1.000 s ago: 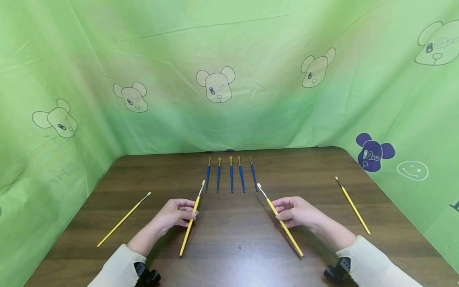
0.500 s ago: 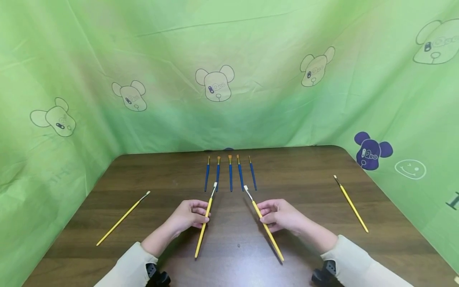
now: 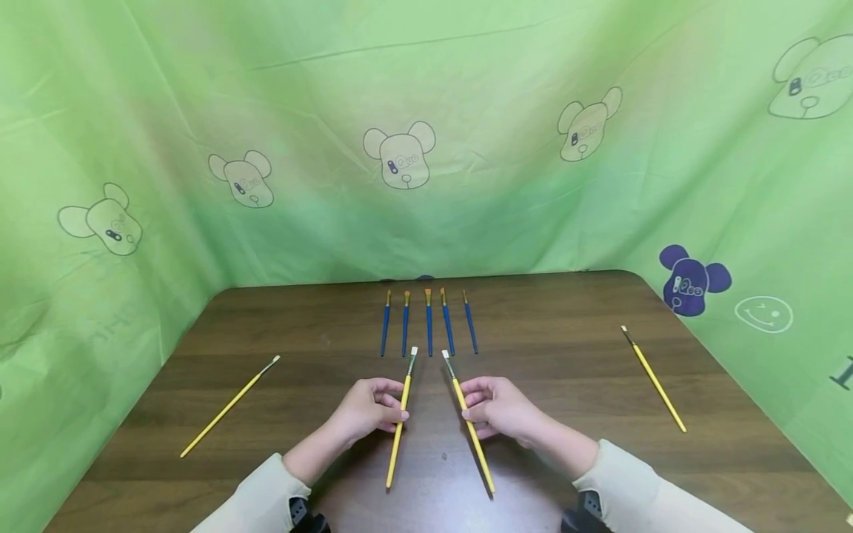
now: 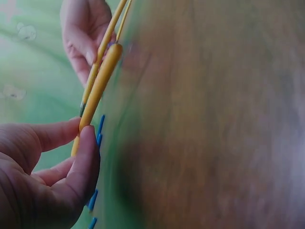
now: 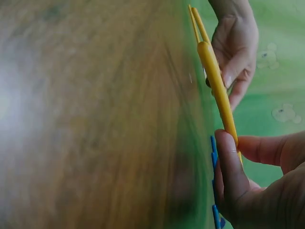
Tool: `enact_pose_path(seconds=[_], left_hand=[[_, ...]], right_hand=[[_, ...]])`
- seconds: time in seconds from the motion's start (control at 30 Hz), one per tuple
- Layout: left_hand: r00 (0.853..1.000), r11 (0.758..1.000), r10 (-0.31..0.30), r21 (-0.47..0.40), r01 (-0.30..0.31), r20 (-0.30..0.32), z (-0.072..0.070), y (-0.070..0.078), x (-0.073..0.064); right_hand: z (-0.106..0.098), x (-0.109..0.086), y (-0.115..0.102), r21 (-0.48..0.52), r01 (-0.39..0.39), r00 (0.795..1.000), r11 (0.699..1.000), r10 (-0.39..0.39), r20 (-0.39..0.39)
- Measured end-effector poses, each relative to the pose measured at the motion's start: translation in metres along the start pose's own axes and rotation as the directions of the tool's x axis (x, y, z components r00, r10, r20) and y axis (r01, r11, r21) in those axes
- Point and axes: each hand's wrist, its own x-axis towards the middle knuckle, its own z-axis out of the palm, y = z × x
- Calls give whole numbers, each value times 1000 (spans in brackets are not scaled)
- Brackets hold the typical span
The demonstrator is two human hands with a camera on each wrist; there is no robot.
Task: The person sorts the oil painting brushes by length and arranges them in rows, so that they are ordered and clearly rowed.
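My left hand [image 3: 373,407] pinches a yellow-handled paintbrush [image 3: 397,444] between thumb and fingers, its white bristles pointing away from me. A matching yellow paintbrush [image 3: 476,448] is pinched in my right hand [image 3: 498,407]. The two brushes stand side by side near the middle of the table, a narrow gap between them, their bristle ends leaning toward each other. Just beyond those tips lies a row of several blue paintbrushes [image 3: 429,326] with brown bristles. In the left wrist view, thumb and fingers close on the yellow handle [image 4: 102,81]; the right wrist view shows the same grip on its handle [image 5: 217,88].
On the wooden table [image 3: 320,503], one yellow paintbrush [image 3: 229,407] lies slanted at the left and another yellow paintbrush [image 3: 656,385] at the right. A green cloth [image 3: 306,237] printed with bear heads hangs behind the table and along both sides.
Both hands have moved inward toward the middle and slightly nearer to me, each carrying its yellow paintbrush, so the two brushes are now much closer together. The other brushes have stayed put.
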Motion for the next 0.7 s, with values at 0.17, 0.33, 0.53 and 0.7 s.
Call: enact_pose_path(seconds=[0.17,0.33,0.53,0.7], left_hand=[[1000,999,-4,34,4,-4,13,1,-1],[1000,997,-7,78,9,-19,24,0,0],[1000,994,-1,111,3,-20,30,0,2],[1000,988,-3,157,6,-19,33,1,1]], right_hand=[[4,0,2,-13,-8,999,1000,7,-41],[5,-1,5,-28,-6,997,1000,4,-72],[6,-2,5,-45,-10,995,999,5,-95],[9,-1,6,-116,-7,994,993,-6,-111]])
